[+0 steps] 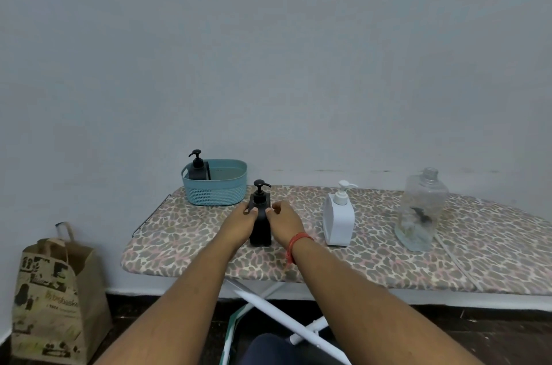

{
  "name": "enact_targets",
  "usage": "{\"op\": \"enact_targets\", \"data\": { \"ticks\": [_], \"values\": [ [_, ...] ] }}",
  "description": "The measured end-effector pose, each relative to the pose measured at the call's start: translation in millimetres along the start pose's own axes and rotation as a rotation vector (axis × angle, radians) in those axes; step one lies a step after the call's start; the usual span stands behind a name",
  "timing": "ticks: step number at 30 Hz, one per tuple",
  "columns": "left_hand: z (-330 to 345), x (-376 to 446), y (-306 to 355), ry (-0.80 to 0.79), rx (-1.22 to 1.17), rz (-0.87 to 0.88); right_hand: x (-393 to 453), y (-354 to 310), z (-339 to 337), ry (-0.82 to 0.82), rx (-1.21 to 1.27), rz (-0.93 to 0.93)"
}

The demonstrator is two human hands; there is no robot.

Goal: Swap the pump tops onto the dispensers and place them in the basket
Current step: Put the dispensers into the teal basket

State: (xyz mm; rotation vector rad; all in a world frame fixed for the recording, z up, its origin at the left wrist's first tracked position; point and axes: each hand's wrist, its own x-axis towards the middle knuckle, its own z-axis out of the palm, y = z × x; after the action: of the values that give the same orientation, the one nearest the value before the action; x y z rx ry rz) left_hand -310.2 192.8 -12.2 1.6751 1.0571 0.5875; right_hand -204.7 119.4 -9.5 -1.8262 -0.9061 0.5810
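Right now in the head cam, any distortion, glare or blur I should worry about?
Head view: wide-angle bending curves the ironing board edge downward at right; light is flat and dim, shadows faint; no harsh glare, only soft highlights on the clear bottle; the black dispenser between the left hand and right hand reads sharp, slight softness overall.
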Motion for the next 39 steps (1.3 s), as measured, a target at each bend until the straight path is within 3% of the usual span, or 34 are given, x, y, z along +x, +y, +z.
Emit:
{"op": "enact_targets", "data": {
  "ticks": [7, 16, 24, 31, 39],
  "values": [
    [-1, -15, 5, -0.02, -0.184, -0.006, -12, -8, 11, 0.046, -0.002, -0.03],
    [-43, -8, 53, 0.082, -0.118, 0.15, -3, -72, 18, 0.119, -0.021, -0.215],
    [-106, 56, 97, 0.206, -0.048, 0.228, 63, -137, 42, 0.065, 0.036, -0.318],
    [-117, 131, 69, 0.287, -0.043, 0.177, 136, -131, 83, -0.002, -0.082, -0.28],
    [-105, 176, 22, 0.436, 0.3, 0.227, 181, -96, 116, -0.101, -0.282, -0.281]
  ]
}}
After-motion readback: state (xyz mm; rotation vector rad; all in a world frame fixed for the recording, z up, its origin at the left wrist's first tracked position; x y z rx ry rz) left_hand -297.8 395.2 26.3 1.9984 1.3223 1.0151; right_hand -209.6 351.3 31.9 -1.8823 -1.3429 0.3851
